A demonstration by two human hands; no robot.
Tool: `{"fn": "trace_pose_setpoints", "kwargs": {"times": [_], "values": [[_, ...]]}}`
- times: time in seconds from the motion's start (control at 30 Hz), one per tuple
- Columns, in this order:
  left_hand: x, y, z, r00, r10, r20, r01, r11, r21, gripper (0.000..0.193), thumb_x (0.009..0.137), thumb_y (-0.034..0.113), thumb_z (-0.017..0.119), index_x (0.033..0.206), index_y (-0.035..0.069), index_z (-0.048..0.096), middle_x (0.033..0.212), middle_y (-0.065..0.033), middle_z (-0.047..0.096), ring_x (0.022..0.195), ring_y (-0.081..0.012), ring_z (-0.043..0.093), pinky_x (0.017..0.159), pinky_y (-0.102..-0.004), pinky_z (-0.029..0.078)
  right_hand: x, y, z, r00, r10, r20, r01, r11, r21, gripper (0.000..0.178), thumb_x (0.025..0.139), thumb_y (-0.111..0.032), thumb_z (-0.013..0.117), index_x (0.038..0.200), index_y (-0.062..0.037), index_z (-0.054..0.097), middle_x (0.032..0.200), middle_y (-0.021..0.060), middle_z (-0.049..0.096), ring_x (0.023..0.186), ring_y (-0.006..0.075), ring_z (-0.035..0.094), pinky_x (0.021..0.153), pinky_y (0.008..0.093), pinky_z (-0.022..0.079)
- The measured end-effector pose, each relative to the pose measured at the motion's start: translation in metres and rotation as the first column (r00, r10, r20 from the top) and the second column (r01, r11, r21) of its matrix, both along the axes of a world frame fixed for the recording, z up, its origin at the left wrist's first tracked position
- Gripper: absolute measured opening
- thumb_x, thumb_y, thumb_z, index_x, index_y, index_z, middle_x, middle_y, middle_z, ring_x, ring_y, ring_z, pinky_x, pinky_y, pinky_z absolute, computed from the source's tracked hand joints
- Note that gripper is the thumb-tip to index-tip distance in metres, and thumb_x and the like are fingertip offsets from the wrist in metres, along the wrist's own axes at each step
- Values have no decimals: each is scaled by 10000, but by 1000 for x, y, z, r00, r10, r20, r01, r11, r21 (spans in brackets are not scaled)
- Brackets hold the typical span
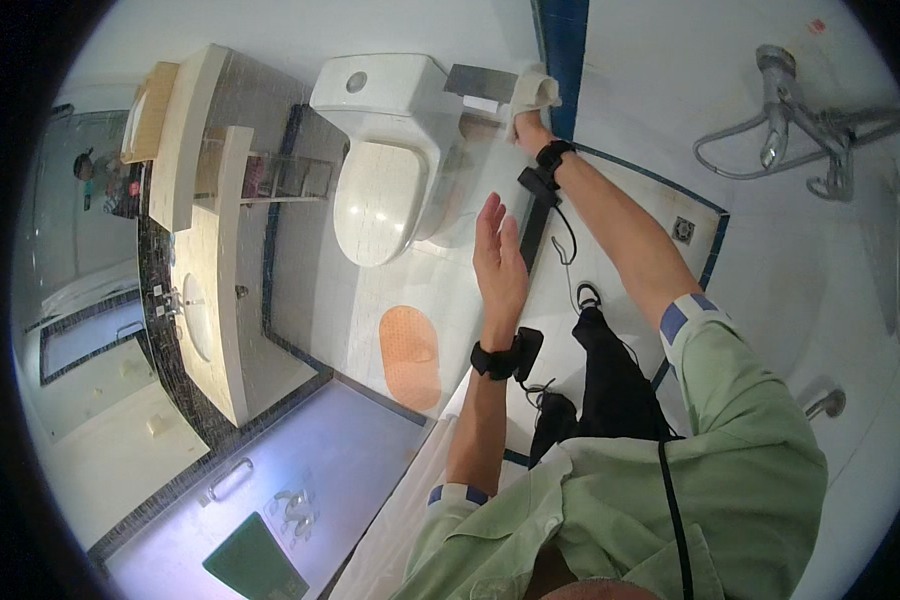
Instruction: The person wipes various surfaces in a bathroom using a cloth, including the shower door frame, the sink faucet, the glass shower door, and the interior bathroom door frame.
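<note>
My right hand [532, 128] reaches far out to the top, its fingers closed on a pale, crumpled cloth [536, 90]. The cloth is beside a dark blue strip on the wall and seems to press on a clear glass panel [466, 225]. Nearer to me, my left hand [500, 262] is raised with straight fingers and holds nothing. It is close to the same glass; whether it touches is unclear. Each wrist wears a black strap with a small black box and cable.
Through the glass appear a white toilet [378, 205], an orange bath mat [410, 350] and a washbasin counter [215, 310] with a mirror. On the right wall hang a shower mixer tap [782, 125] and hose. A floor drain [683, 230] and a white curtain [410, 500] flank my legs.
</note>
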State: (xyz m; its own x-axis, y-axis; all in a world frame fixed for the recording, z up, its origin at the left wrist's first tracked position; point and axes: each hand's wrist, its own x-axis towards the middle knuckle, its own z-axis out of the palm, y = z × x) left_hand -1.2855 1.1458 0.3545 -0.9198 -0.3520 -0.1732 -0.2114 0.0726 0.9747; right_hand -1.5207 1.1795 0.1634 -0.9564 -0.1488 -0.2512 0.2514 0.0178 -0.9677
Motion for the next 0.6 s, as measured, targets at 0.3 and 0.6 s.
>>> {"fn": "trace_pose_setpoints", "kwargs": {"times": [0.3, 0.6], "values": [[143, -13, -26, 997, 69, -33, -71, 993, -90, 392, 1040, 196, 456, 1348, -45, 480, 1313, -171, 553, 1213, -235, 531, 1049, -342, 397, 202, -40, 53, 973, 190, -131, -181, 980, 79, 373, 1043, -309, 373, 1323, -63, 386, 1227, 95, 480, 1095, 199, 469, 941, 351, 401], [357, -70, -83, 975, 206, 88, -206, 978, 0, 429, 1069, 335, 375, 1310, 16, 532, 1256, -115, 573, 1143, -207, 539, 968, -364, 437, 427, -114, 48, 985, 143, -101, -151, 986, -72, 266, 1027, -284, 428, 1163, -60, 471, 1060, 81, 520, 974, 190, 489, 849, 355, 420]]}}
